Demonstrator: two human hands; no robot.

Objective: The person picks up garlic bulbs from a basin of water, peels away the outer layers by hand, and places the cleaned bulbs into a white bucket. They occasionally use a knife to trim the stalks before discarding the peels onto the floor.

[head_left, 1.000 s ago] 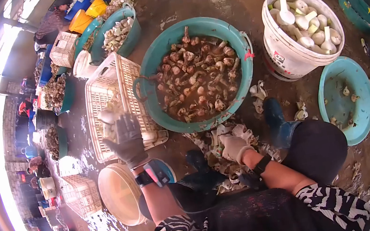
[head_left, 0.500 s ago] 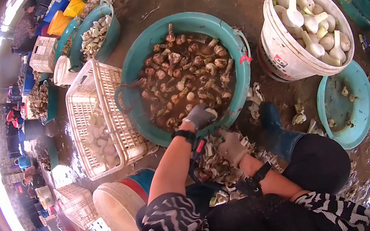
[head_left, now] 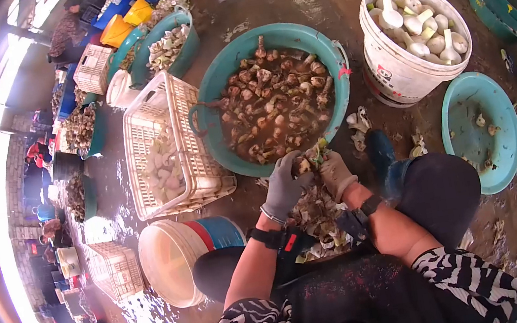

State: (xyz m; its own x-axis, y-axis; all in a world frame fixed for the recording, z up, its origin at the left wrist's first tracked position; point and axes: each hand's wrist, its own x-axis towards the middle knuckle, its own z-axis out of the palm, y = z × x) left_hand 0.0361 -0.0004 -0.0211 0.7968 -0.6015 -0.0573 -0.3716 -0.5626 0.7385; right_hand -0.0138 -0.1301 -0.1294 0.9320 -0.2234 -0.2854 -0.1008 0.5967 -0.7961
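Note:
Both hands wear grey gloves and meet just over the near rim of a green tub (head_left: pixel 230 51). The tub holds brown water with many unpeeled garlic bulbs (head_left: pixel 276 102) in it. My left hand (head_left: pixel 287 185) is closed around a garlic bulb (head_left: pixel 301 166). Beside it, my right hand (head_left: pixel 336 174) has its fingers pressed together on the bulb's leafy green end (head_left: pixel 317 152). Loose peelings (head_left: pixel 320 216) lie in a heap on the ground under my hands.
A white bucket (head_left: pixel 386 79) of peeled garlic stands at the right, near a shallow green basin (head_left: pixel 512 157). On the left are a white crate (head_left: pixel 138 159) and a tipped-looking bucket (head_left: pixel 173 261). A person (head_left: pixel 67 33) is at the far left.
My left hand has come back from the tub's near side with a bulb and met my right hand, which has risen from the peelings. The view has shifted.

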